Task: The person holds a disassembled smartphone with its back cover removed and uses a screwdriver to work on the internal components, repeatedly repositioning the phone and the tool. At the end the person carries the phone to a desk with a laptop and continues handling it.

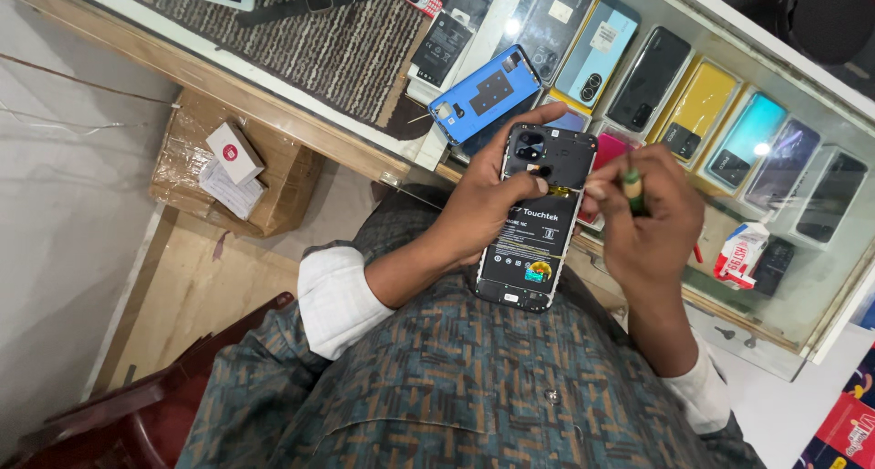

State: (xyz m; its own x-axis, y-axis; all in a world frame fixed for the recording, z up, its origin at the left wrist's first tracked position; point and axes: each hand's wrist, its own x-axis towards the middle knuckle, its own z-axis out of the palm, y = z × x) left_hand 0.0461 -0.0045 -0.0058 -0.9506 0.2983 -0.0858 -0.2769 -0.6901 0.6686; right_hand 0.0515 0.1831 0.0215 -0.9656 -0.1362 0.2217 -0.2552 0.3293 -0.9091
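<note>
My left hand (488, 200) grips a black smartphone (536, 241) with its back cover off, so the battery and camera module show. The thumb lies across the phone just below the cameras. My right hand (649, 221) is closed around a small green-handled screwdriver (632, 186), whose handle top pokes out of the fist beside the phone's upper right edge. The tool's tip is hidden behind the fingers. A blue phone back cover (483, 93) lies on the glass counter just above the left hand.
A glass display counter (802, 278) holds several phones and phone cases in rows. A dark striped mat (301, 41) with a smartwatch (319, 0) lies on top. A cardboard box (196, 173) with a small white carton (234, 152) sits on the floor at left.
</note>
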